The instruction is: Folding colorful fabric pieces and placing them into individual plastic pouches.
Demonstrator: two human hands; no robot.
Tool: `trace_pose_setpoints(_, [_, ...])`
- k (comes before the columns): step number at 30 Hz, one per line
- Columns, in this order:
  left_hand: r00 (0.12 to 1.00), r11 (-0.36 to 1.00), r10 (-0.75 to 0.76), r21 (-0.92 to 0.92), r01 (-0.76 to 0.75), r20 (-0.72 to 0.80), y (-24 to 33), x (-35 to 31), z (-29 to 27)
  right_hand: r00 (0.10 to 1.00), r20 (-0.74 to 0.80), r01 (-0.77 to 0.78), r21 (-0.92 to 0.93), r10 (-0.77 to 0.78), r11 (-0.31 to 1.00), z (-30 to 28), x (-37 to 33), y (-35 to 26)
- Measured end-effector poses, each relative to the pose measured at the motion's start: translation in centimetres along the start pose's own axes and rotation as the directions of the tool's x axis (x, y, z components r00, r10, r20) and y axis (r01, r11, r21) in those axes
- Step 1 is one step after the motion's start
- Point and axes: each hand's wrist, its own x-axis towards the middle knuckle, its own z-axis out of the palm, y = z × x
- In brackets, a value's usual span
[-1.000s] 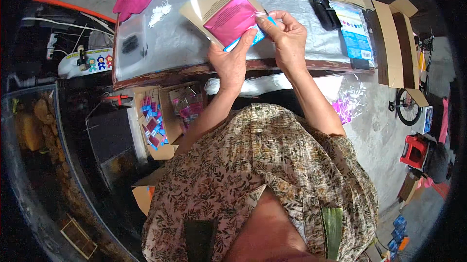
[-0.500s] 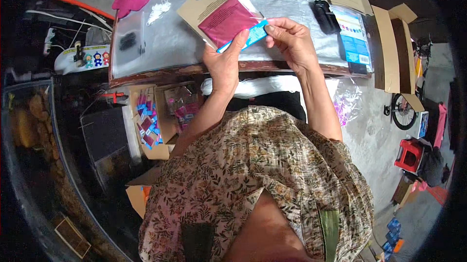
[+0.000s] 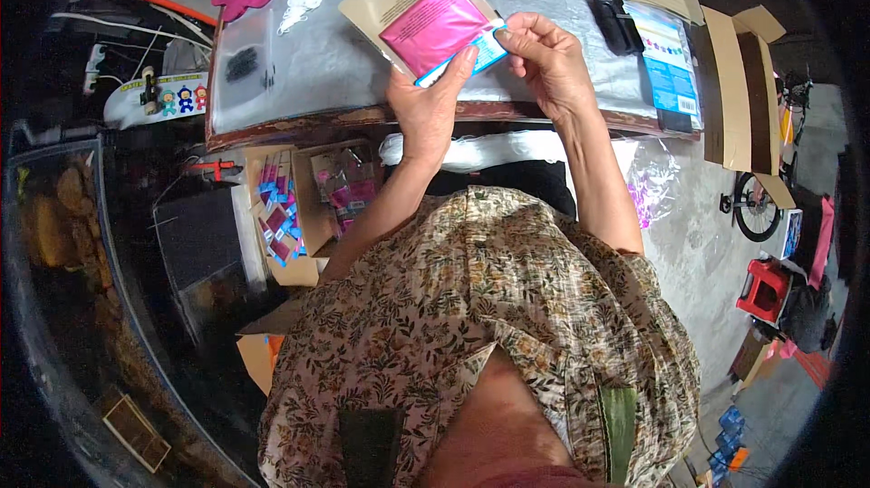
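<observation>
1. Both hands hold one flat packet (image 3: 428,12) above the near edge of the table (image 3: 299,116).
2. Left hand (image 3: 430,107) pinches the packet's near corner, thumb pressed on the front face, fingers hidden behind it.
3. Right hand (image 3: 551,62) pinches the blue strip (image 3: 482,46) along the packet's near-right edge between thumb and curled fingers.
4. Tan card forms the packet's back, with a magenta pouch on its front; it is tilted, its long axis running from near right to far left, the tan header end pointing far left.
5. On the table's silvery cover lie a clear bag (image 3: 243,67) at left, a black object (image 3: 616,21) and a blue printed pack (image 3: 672,67) at right.
6. Below the table edge, an open carton (image 3: 285,216) holds small pink and blue packets.
</observation>
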Motion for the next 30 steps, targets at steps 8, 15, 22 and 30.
trace_pose_setpoints(8, [0.999,1.000,-0.025,-0.002,0.025,0.047,0.1,0.3,-0.7,0.996,0.092,-0.004,0.078,-0.003,0.997,-1.0,0.1,-0.1])
trace_pose_setpoints(15, [0.992,0.997,-0.081,0.005,0.081,0.097,0.7,0.3,-1.0,0.994,0.110,-0.023,-0.028,0.026,0.999,-2.8,-0.4,-0.1])
trace_pose_setpoints(22, [0.981,0.992,-0.116,0.069,0.106,0.157,0.2,0.3,-1.8,0.999,-0.023,-0.043,-0.014,0.043,0.999,-1.2,-1.2,0.4])
trace_pose_setpoints(30, [0.916,0.948,-0.230,-0.137,0.287,0.329,-0.7,-0.1,-2.8,0.988,-0.106,0.101,-0.063,-0.108,0.993,-2.2,-0.9,0.5])
